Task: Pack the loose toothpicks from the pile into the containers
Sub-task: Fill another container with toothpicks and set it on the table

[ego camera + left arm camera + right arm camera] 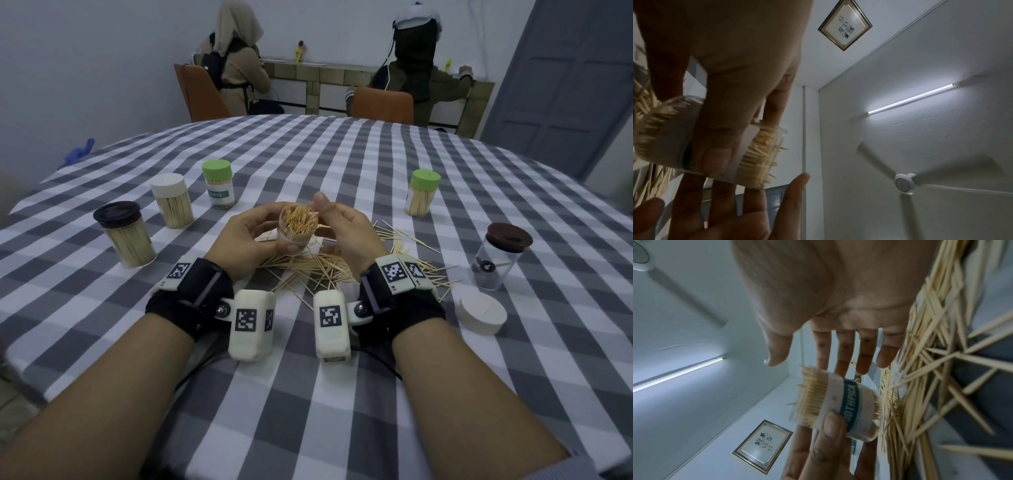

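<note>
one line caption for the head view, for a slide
Left hand grips an open, nearly full toothpick container above the loose pile; right hand alongside.

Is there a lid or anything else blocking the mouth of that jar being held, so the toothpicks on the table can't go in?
No lid is on the jar; its mouth is open, already crowded with toothpicks. The left hand grips it, the right hand is beside it. A loose white lid lies on the table, to the right.

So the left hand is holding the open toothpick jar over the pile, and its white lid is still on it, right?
Not quite. The jar in the left hand has no lid: the head view shows toothpick tips at its open mouth. A white lid lies on the table by the right wrist. The rest holds.
</note>
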